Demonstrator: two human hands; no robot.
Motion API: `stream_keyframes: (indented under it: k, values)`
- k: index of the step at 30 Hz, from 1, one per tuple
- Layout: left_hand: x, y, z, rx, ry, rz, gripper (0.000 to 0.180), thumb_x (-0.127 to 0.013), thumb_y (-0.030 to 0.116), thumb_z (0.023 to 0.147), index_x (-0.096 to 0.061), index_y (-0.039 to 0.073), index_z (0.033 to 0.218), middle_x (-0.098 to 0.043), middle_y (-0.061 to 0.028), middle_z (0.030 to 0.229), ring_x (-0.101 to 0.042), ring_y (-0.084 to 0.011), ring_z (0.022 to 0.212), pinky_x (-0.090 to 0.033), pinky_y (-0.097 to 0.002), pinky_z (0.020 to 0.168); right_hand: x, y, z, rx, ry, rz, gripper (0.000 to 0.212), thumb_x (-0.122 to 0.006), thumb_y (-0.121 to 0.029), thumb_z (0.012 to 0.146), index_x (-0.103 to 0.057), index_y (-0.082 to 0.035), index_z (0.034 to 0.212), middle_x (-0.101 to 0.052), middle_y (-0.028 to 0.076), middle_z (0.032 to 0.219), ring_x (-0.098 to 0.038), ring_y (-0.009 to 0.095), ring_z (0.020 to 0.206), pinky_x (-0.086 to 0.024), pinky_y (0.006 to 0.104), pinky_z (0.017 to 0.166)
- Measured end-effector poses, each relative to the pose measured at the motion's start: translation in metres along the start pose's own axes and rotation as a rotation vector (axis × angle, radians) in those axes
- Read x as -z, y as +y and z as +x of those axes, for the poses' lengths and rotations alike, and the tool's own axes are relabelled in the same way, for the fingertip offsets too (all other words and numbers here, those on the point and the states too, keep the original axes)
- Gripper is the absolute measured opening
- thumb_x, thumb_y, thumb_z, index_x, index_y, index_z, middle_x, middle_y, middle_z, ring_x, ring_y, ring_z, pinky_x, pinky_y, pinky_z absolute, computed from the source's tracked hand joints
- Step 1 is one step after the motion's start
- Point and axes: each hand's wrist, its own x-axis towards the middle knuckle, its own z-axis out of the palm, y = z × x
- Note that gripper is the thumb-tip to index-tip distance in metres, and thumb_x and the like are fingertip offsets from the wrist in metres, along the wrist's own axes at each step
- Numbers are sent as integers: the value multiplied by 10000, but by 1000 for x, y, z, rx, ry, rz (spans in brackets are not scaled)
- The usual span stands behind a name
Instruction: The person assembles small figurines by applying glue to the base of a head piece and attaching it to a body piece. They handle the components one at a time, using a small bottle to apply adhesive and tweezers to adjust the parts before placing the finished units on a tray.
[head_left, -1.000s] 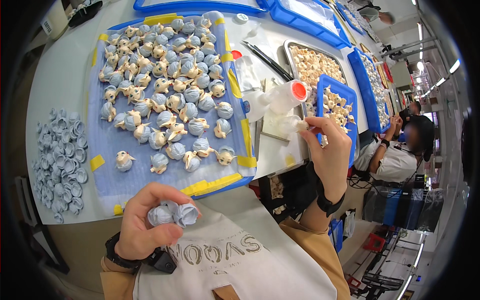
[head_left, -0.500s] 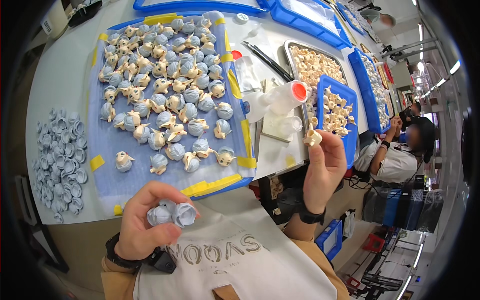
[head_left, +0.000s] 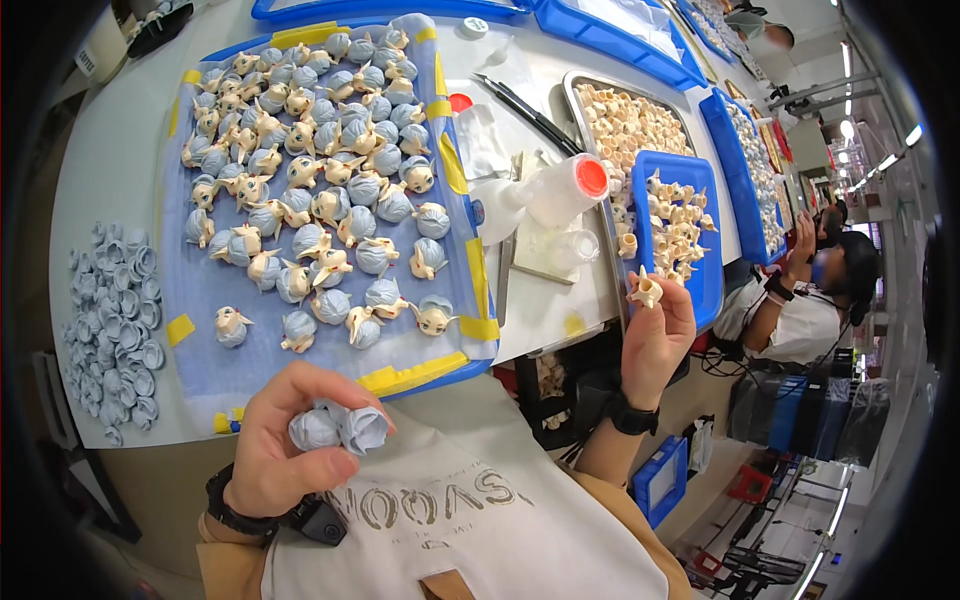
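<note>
- The left hand's grip (head_left: 280,440) is curled, thumb against fingers, around two pale blue-grey, hollow, petal-edged plastic pieces (head_left: 340,430); they sit side by side, touching, one showing its rounded outside, the other its hollow; they are in front of the person's light apron (head_left: 450,470).
- The right hand's grip (head_left: 660,340) pinches one small cream-coloured hollow piece with pointed tips (head_left: 648,292) between thumb and fingers; one tip points upward; the piece is near the lower left corner of a small blue plastic tray (head_left: 708,300), which holds a heap of similar cream pieces (head_left: 672,225).
- Beyond the left hand, a large blue tray with a pale lining and yellow tape (head_left: 220,375) bears many small doll heads with cream faces and blue-grey hair (head_left: 310,172); they lie turned various ways, crowded toward its far end.
- On the white surface (head_left: 100,180), left of that tray, lies a loose pile of blue-grey hollow pieces (head_left: 115,330).
- Between the trays lie a translucent bottle with a red cap (head_left: 560,195) and slim black tools (head_left: 535,118); a metal tray (head_left: 572,95) of cream pieces is behind the small blue one.
</note>
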Motion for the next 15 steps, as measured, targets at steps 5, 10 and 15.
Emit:
stream_keyframes:
  k: [5, 10, 15]
  values:
    - [2, -1, 0, 1, 1, 1, 347, -656, 79, 720, -476, 7, 1008, -592, -144, 934, -562, -166, 878, -437, -295, 783, 14, -2, 3, -9, 7, -61, 224, -575, -11, 805, -528, 26, 1021, -597, 104, 971, -582, 152, 856, -469, 256, 758]
    - [4, -3, -2, -64, -42, -30, 348, -659, 76, 717, -485, 2, 1009, -593, -134, 916, -578, -175, 874, -451, -300, 776, 18, -13, 8, -85, -17, -268, 208, -569, 4, 792, -551, 26, 998, -597, 80, 952, -570, 124, 835, -439, 218, 729]
    - [2, -4, -1, -74, -59, 17, 351, -637, 8, 722, -481, -4, 1036, -583, -120, 944, -598, -191, 891, -464, -296, 794, -62, -47, -10, 175, -398, 11, 233, -666, -40, 724, -578, 36, 925, -617, 129, 850, -572, 196, 738, -447, 269, 626]
